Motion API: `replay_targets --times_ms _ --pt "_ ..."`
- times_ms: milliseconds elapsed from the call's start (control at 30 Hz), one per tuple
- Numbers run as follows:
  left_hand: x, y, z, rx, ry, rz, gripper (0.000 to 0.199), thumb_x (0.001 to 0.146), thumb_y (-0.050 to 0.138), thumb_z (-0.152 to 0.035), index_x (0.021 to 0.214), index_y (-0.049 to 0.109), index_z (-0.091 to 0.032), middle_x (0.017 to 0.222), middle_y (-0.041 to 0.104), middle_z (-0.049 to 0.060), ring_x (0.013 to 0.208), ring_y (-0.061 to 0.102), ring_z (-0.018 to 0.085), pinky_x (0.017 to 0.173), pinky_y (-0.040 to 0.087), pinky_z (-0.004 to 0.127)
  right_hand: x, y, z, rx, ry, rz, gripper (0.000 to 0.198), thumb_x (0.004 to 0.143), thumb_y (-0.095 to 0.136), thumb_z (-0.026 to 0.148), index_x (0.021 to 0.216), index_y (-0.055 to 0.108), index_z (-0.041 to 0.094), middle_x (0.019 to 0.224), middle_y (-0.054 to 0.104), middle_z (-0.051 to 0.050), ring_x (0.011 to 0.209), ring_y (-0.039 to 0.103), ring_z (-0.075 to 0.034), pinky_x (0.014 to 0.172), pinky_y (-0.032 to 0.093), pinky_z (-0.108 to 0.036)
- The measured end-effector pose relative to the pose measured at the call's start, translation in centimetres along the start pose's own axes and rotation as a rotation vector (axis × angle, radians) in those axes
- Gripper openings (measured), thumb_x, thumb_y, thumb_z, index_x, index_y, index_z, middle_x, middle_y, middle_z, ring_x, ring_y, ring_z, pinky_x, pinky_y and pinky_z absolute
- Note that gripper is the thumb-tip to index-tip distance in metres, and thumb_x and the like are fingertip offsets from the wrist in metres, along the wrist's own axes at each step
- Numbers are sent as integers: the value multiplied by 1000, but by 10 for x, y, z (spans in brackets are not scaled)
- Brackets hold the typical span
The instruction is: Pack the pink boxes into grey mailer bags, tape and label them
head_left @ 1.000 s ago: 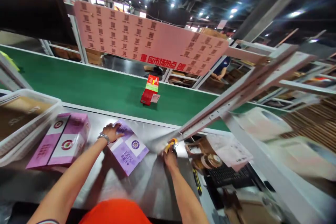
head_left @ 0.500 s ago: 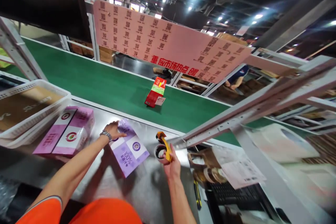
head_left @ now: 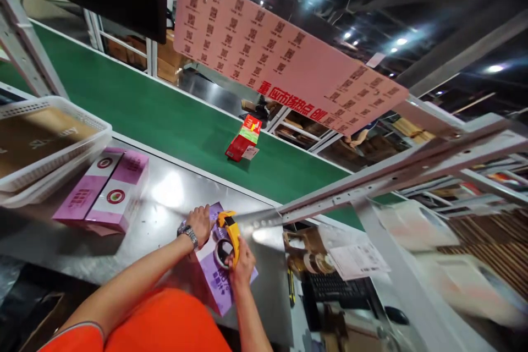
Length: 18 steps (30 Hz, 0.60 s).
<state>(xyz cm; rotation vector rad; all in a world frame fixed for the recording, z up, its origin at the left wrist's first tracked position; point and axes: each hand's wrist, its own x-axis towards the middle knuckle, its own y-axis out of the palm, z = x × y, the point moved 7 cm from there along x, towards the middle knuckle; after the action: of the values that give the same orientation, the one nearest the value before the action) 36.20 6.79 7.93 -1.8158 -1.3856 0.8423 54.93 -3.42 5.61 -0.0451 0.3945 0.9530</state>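
Note:
A purple and white carton [head_left: 213, 280] lies at an angle on the metal worktop, close to my body. My left hand [head_left: 201, 225], with a watch on its wrist, grips the carton's far end. In my right hand [head_left: 243, 260] is a yellow tape dispenser [head_left: 233, 234] with a roll of tape, closed in the fingers. The dispenser is over the carton's upper face, its head near my left fingertips. Whether it touches the cardboard I cannot tell. To the left stands a pink and white carton [head_left: 106, 190] on the worktop.
Behind the worktop runs a green conveyor belt [head_left: 173, 126] carrying a red box [head_left: 244, 138]. White baskets [head_left: 93, 124] stand at far left. A metal post [head_left: 325, 198] slants across the right, near a keyboard [head_left: 340, 286] and a cutter [head_left: 291, 289]. A pink QR-code board [head_left: 313, 66] hangs above.
My right hand has brought the tape dispenser leftward over the purple carton. The carton and my left hand sit slightly lower and further right in view, which has itself shifted.

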Motion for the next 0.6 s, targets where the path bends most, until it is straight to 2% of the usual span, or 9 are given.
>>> replay_targets --times_ms 67,167,200,267,300,367,433,500,600 --pt "3 -8 4 -47 -13 -24 63 113 43 -35 168 46 -5 158 59 31 146 58 41 122 47 53 -1 -4 -3 -22 -26 -7 65 73 77 79 108 73 25 45 49 9 35 42 -15 39 41 -31" --pt "8 -23 18 -337 -93 -51 60 115 37 -33 166 47 -4 169 49 29 160 47 35 133 39 48 -1 -8 -5 -77 -54 -5 65 75 74 81 109 74 25 46 50 8 37 46 -17 39 39 -31" --pt "10 -25 21 -460 -123 -27 58 115 37 -39 160 55 -5 162 56 29 155 52 35 130 42 49 -2 -9 -5 -97 -65 -7 65 75 74 81 107 74 25 46 51 7 37 47 -18 39 38 -31" --pt "12 -21 23 -654 -161 87 64 115 35 -55 136 72 -7 130 76 26 126 73 34 111 58 50 -5 -9 -5 -131 -87 2 66 74 75 82 104 76 24 47 51 7 37 48 -18 39 40 -31" --pt "13 -16 21 -700 -166 169 72 114 32 -63 120 77 -7 110 81 23 106 79 32 96 64 48 -7 -7 -5 -148 -100 15 66 73 76 83 103 77 24 47 51 7 36 48 -18 39 41 -32" --pt "14 -4 16 -761 -170 305 80 110 32 -73 95 77 -8 82 79 18 76 77 26 72 63 41 -11 -3 -3 -187 -129 47 66 72 78 84 98 79 22 48 52 6 36 48 -17 39 44 -32" --pt "16 5 14 -789 -166 366 76 107 41 -75 80 73 -11 72 75 14 65 72 21 64 58 36 -14 2 -1 -224 -145 72 67 71 81 83 94 80 20 49 55 5 36 49 -16 38 43 -31" --pt "22 7 19 -752 -156 344 68 105 51 -68 68 67 -14 65 69 10 62 68 19 64 55 36 -16 7 5 -249 -154 100 67 70 84 80 97 83 19 53 61 4 36 50 -16 37 41 -30" --pt "39 -8 39 -633 -126 236 57 103 62 -55 62 65 -15 63 65 6 67 67 20 70 52 37 -20 12 25 -312 -217 196 60 58 98 60 99 87 19 76 79 -4 59 71 -22 52 58 -32"
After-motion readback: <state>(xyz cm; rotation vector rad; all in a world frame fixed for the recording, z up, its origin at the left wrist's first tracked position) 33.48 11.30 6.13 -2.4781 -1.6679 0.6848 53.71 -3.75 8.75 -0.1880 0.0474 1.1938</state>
